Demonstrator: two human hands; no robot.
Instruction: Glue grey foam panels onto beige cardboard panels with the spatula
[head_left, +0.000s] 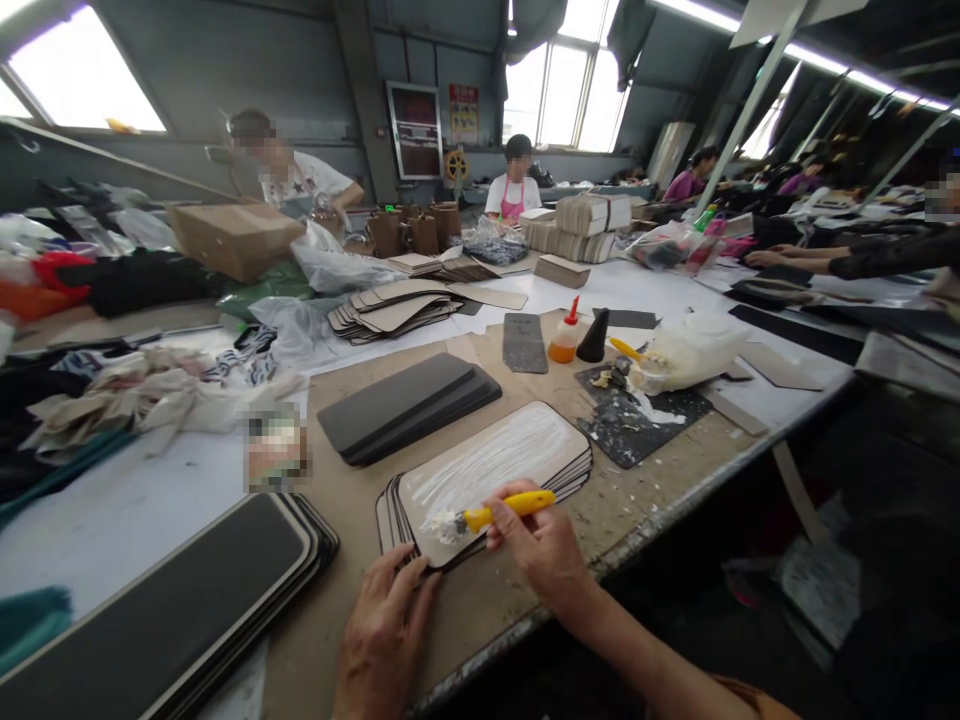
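As my right hand [541,548] grips the yellow scraper [529,501], my half-spread left hand [388,615] touches the panel stack [491,470] at seven o'clock.

Yellow handle [538,499] — smooth plastic | white coating [499,455] — rough, streaky | dark panels [405,405]: matt

Clearance around the beige panel stack [491,465]
A passage ran along the brown sheet [645,515] on the near right; the dark panels [405,405] obstructed the far left, the smeared board [628,440] and white jug [697,348] the far right.
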